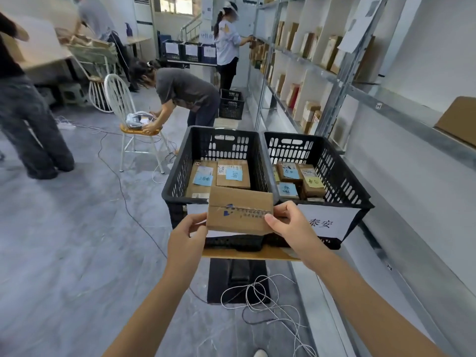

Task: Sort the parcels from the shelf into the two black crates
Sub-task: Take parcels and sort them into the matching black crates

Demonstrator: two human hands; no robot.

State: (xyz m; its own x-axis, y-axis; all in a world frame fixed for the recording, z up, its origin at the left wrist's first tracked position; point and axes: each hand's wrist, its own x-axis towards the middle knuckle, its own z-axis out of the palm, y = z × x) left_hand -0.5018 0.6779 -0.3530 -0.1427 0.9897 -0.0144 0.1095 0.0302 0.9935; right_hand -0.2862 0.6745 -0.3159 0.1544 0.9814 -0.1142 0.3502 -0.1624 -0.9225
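A brown cardboard parcel (239,211) with blue print along its taped seam is held between both hands, above the near rim of the left black crate (177,176). My left hand (186,235) grips its lower left corner. My right hand (288,224) pinches its right edge. Two parcels with blue notes lie inside the left crate. The right black crate (342,176) holds several smaller parcels with blue and yellow notes and carries a white label on its front. The shelf (334,78) with more parcels runs along the right wall.
Both crates sit on a wooden board (244,253) over a black base. Loose white and dark cables (260,295) trail on the floor below. A white chair (123,109) and a bending person (185,94) are ahead left. Other people work further back.
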